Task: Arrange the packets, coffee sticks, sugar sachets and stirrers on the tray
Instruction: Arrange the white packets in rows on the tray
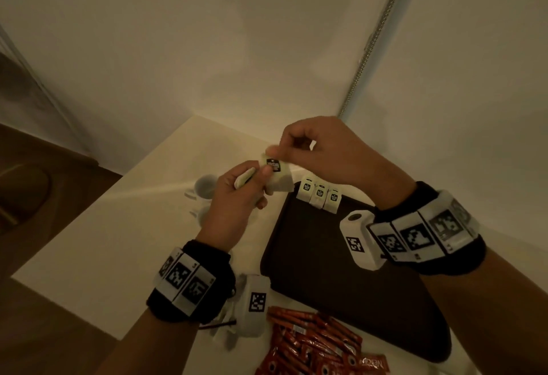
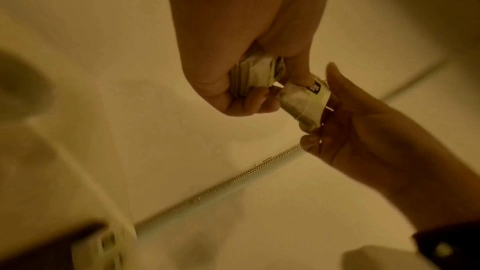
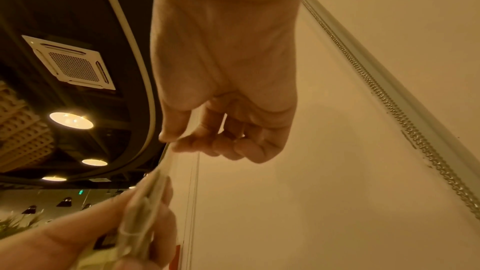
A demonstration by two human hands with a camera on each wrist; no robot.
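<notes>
Above the table, just beyond the tray's far left corner, my left hand (image 1: 255, 179) grips a small stack of pale tea packets (image 2: 255, 73). My right hand (image 1: 274, 154) pinches the top corner of one packet (image 1: 274, 164) with a black label, right next to that stack; in the left wrist view this single packet (image 2: 305, 100) sits between thumb and fingers. Three more packets (image 1: 318, 193) stand in a row on the far edge of the dark tray (image 1: 341, 279). Red coffee sticks (image 1: 311, 342) lie heaped on the table in front of the tray.
White cups (image 1: 204, 187) stand to the left of the tray, under my left hand. White sachets and a dark stirrer (image 1: 222, 322) lie by my left wrist. The white table (image 1: 118, 241) butts against walls behind and to the right.
</notes>
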